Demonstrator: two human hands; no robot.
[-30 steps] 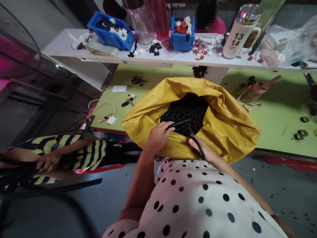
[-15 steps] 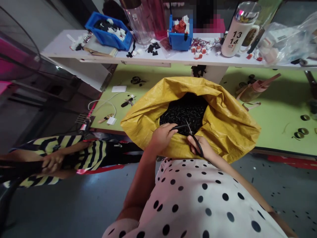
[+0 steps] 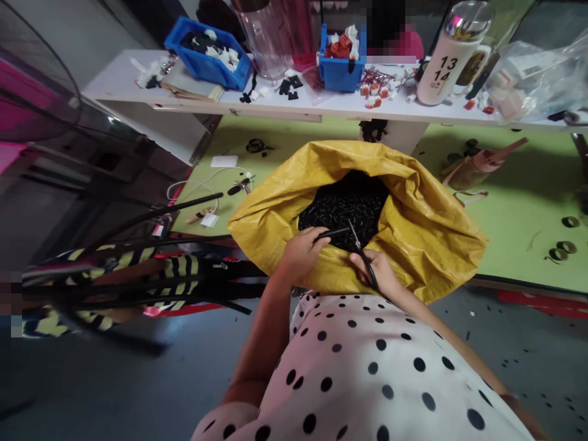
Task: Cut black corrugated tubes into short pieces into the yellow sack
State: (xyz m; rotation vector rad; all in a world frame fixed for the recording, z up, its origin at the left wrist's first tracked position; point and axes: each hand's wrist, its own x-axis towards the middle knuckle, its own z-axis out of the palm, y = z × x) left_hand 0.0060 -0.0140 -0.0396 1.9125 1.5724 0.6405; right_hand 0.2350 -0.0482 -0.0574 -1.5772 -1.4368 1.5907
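In my left hand (image 3: 301, 250) is a thin black corrugated tube (image 3: 334, 233), pinched by the fingers with its free end pointing right. My right hand (image 3: 377, 269) grips a pair of scissors (image 3: 357, 241) with black handles, the metal blades pointing up beside the tube's end. Both hands are at the near rim of a yellow woven sack (image 3: 422, 245), whose mouth lies wide open. Inside it is a heap of short black tube pieces (image 3: 342, 208). Whether the blades touch the tube, I cannot tell.
On the white shelf (image 3: 294, 110) stand blue bins (image 3: 342, 75), a white mug (image 3: 445, 67) and loose connectors. The green table (image 3: 519, 226) holds another pair of scissors (image 3: 258, 146), keys, a white cable and tape rolls. At left, a person in stripes (image 3: 181, 272) is beside long black tubes (image 3: 160, 214).
Long black tubes have swung into view at the left, across the other person. The scissor blades have shifted slightly beside the tube's end. The whole view has moved a little.
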